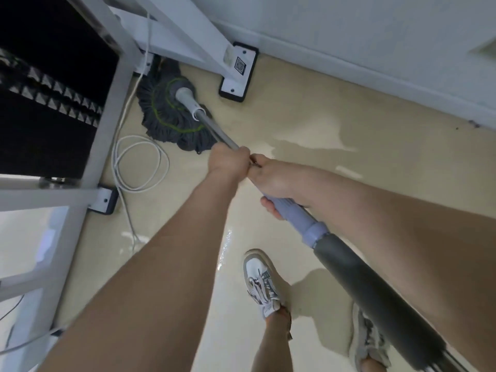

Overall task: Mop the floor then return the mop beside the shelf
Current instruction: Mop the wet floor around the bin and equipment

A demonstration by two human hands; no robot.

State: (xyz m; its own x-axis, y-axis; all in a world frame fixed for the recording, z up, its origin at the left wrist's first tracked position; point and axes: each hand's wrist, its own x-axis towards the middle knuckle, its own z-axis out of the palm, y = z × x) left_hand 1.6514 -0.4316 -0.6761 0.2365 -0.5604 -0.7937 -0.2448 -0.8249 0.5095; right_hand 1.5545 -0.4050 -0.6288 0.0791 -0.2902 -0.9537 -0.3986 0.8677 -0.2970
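The mop has a dark grey stringy head with a green ring, lying flat on the beige floor under the white shelf frame. Its metal pole runs back toward me into a lilac sleeve and a dark grey grip. My left hand is closed around the pole just behind the mop head. My right hand grips the lilac sleeve right behind it, the two hands almost touching.
A white cable lies coiled on the floor beside the mop head. Shelf feet with black pads stand near the white baseboard. Wet patches shine on the floor. My two sneakers stand below the hands.
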